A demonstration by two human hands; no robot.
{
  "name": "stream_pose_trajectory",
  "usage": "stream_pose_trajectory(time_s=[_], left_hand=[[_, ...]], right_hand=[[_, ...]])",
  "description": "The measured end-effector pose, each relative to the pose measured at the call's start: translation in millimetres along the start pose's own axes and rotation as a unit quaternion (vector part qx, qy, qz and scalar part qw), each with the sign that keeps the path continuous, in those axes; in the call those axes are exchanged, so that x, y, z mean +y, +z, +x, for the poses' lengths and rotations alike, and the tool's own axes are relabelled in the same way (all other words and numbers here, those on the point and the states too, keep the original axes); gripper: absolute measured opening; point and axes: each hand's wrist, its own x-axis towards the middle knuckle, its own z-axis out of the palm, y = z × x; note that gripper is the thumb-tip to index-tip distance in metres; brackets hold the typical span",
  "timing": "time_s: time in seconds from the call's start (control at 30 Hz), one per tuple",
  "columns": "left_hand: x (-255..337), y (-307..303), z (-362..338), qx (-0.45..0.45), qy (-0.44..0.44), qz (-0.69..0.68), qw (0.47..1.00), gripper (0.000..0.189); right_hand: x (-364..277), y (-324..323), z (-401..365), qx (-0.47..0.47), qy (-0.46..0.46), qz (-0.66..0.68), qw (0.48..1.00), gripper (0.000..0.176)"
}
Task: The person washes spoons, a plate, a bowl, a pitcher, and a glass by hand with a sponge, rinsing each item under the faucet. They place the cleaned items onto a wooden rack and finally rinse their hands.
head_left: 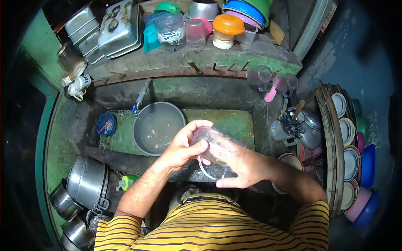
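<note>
A clear plastic jar (208,138) is held tilted in front of my body, over the front edge of the sink. My left hand (182,147) grips it from the left, thumb pressed on the near wall and fingers curled over the top. My right hand (247,165) is at its lower right end, with fingers showing through the clear wall and the thumb stretched out near the round rim. Behind my left hand, a grey basin (135,131) with cloudy water stands in the sink under the tap (141,98).
A small blue tub (106,124) sits left of the basin. Metal pots (86,180) stack at lower left. Trays (119,31), jars and an orange-lidded container (228,24) line the back ledge. A wooden rack (333,146) with plates and a spoon holder (279,129) stand on the right.
</note>
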Motion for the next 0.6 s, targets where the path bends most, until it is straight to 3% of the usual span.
stream_pose_trajectory(time_s=[0.1, 0.13, 0.23, 0.27, 0.3, 0.37, 0.43, 0.5, 0.57, 0.6], left_hand=[[4, 3, -5, -0.029, 0.015, 0.025, 0.999, 0.074], [-4, 4, -4, -0.050, 0.076, 0.120, 0.989, 0.080], [-7, 6, -9, -0.075, 0.133, 0.299, 0.942, 0.085], [-12, 1, -5, -0.077, 0.196, 0.346, 0.914, 0.084], [-16, -1, -5, -0.078, 0.192, 0.345, 0.915, 0.084], [-20, -5, 0, -0.055, 0.182, 0.261, 0.947, 0.085], [-25, -18, 7, -0.018, 0.201, 0.246, 0.948, 0.076], [-36, -31, 13, 0.016, 0.180, 0.115, 0.977, 0.077], [-38, -40, 13, 0.053, 0.147, -0.024, 0.987, 0.080], [-39, -49, 12, 0.039, 0.127, -0.108, 0.985, 0.079]], right_hand=[[6, 11, -13, 0.007, 0.039, 0.048, 0.998, 0.096], [6, 16, -12, 0.033, 0.026, 0.087, 0.995, 0.097], [15, 20, -9, 0.021, 0.007, 0.206, 0.978, 0.091], [21, 24, -8, 0.028, -0.005, 0.274, 0.961, 0.086], [16, 31, -10, 0.051, 0.063, 0.469, 0.879, 0.085], [22, 29, -9, 0.077, 0.104, 0.472, 0.872, 0.076], [22, 32, -1, 0.154, 0.164, 0.471, 0.853, 0.048], [10, 27, 4, 0.209, 0.229, 0.459, 0.833, 0.036], [6, 18, -6, 0.247, 0.225, 0.277, 0.901, 0.029], [2, 14, -11, 0.273, 0.215, 0.258, 0.901, 0.029]])
